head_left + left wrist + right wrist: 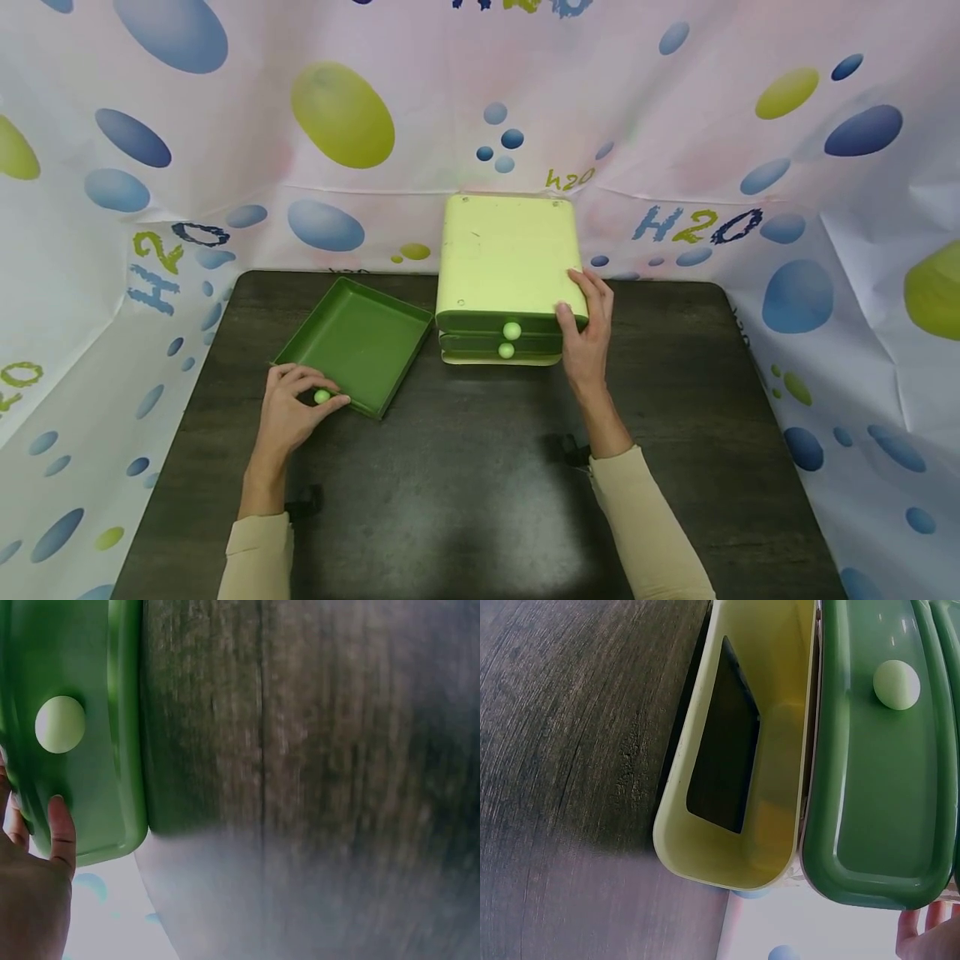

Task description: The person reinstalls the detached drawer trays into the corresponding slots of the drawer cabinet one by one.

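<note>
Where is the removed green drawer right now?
In the head view, the loose green drawer lies on the dark table, left of the yellow cabinet; the left hand grips its knob end.

- Both arms wear long sleeves of a plain beige, cream-toned cloth, soft and close-fitting.
- Left sleeve (258,554) ends at the wrist in a snug cuff.
- Right sleeve (648,529) shows light folds near its cuff.
- Both hands, left hand (288,412) and right hand (587,333), are bare, without rings, watch or gloves.
- Fingernails are short and unpainted.
</note>
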A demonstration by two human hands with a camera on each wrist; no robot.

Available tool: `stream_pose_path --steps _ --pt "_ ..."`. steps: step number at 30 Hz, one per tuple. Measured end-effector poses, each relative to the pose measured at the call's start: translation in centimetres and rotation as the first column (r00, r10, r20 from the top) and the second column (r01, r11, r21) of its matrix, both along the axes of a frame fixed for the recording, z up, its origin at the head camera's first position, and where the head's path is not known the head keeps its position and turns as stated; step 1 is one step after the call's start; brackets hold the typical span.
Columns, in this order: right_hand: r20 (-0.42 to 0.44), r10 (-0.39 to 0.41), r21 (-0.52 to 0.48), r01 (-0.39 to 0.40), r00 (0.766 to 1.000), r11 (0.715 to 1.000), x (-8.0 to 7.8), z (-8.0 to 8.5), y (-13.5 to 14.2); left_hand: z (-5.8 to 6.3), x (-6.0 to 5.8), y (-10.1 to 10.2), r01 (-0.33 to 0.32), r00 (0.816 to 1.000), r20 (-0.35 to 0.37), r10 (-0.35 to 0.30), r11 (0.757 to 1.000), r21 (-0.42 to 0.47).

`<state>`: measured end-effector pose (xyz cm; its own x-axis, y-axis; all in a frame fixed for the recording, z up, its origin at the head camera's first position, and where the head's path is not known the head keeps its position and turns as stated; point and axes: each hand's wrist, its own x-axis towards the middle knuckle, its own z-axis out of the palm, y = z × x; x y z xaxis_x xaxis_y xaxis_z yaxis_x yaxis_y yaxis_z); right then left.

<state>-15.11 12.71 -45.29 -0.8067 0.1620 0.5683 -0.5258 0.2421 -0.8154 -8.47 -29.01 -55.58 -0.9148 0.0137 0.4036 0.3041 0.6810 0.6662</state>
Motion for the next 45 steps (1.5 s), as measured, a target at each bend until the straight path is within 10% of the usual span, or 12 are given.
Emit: stream_pose_path --steps 45 --pt "-0.018 -0.008 -0.016 0.007 1.000 1.000 0.1 -0.1 -0.3 0.4 0.3 2.7 -0.103 0.979 -0.172 0.113 0.993 0.066"
